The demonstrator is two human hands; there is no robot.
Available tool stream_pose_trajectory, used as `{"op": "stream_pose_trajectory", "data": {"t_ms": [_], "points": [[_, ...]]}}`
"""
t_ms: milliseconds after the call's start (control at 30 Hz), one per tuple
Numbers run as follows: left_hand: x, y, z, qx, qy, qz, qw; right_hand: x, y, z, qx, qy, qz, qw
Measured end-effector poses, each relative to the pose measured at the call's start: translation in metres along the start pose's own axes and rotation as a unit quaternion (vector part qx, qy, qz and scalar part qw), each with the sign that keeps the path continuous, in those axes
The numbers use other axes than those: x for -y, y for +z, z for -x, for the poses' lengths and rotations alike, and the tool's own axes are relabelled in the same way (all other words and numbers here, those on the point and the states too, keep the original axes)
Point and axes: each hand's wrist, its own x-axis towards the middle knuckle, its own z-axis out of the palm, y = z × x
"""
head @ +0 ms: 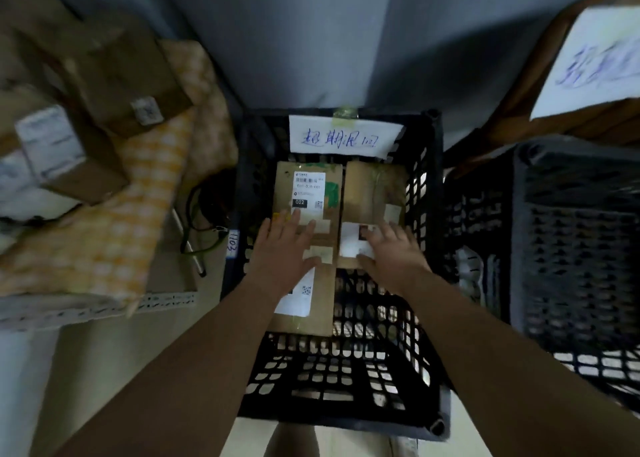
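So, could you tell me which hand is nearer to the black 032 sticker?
Left. The left hand reaches to just below the 032 sticker; the right hand rests on the neighbouring parcel, farther right.

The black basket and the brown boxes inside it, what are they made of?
The crate looks like hard black plastic with a slight sheen. You can tell because its walls and floor are moulded with rows of holes. The left box and the right box are probably cardboard. They are matte brown with flat faces, and a paper label is stuck on the left one.
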Motion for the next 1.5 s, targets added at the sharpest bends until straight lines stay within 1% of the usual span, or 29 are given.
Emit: {"op": "stream_pose_trajectory", "data": {"t_ms": [100, 200, 300, 433, 533, 633, 733, 867, 1000, 1100, 1200, 1267, 1367, 1500], "points": [[-0.011, -0.031, 0.048, -0.024, -0.056, 0.037, 0.997, 0.007, -0.025, 0.044, -0.012, -0.049, 0.009, 0.999], [-0.033, -0.064, 0.107, -0.042, -0.116, 0.043, 0.991, 0.011, -0.053, 0.100, -0.047, -0.088, 0.031, 0.995], [-0.059, -0.097, 0.175, -0.095, -0.157, 0.056, 0.981, 0.016, -0.089, 0.158, -0.086, -0.135, 0.057, 0.986], [-0.082, -0.136, 0.263, -0.144, -0.201, 0.044, 0.968, 0.041, -0.146, 0.226, -0.145, -0.212, 0.091, 0.962], [-0.082, -0.167, 0.328, -0.176, -0.239, 0.021, 0.955, 0.075, -0.190, 0.273, -0.181, -0.268, 0.114, 0.939], [-0.070, -0.198, 0.393, -0.218, -0.292, 0.005, 0.931, 0.119, -0.228, 0.314, -0.220, -0.316, 0.128, 0.914], [-0.058, -0.215, 0.458, -0.269, -0.346, 0.006, 0.899, 0.168, -0.242, 0.351, -0.243, -0.368, 0.113, 0.890], [-0.056, -0.207, 0.540, -0.273, -0.412, 0.028, 0.869, 0.222, -0.215, 0.403, -0.252, -0.435, 0.095, 0.859], [-0.062, -0.177, 0.643, -0.294, -0.467, 0.044, 0.833, 0.282, -0.164, 0.465, -0.231, -0.525, 0.094, 0.814], [-0.075, -0.145, 0.737, -0.300, -0.519, 0.027, 0.800, 0.327, -0.123, 0.531, -0.226, -0.586, 0.070, 0.775], [-0.092, -0.108, 0.832, -0.303, -0.566, 0.005, 0.767, 0.367, -0.070, 0.604, -0.230, -0.624, 0.032, 0.746], [-0.108, -0.082, 0.892, -0.299, -0.591, -0.003, 0.749, 0.393, -0.028, 0.654, -0.208, -0.641, 0.003, 0.739], [-0.131, -0.043, 0.974, -0.293, -0.632, -0.008, 0.718, 0.429, 0.032, 0.728, -0.176, -0.676, -0.034, 0.714], [-0.164, 0.000, 1.066, -0.279, -0.686, -0.009, 0.672, 0.467, 0.085, 0.818, -0.151, -0.723, -0.030, 0.673]]}}
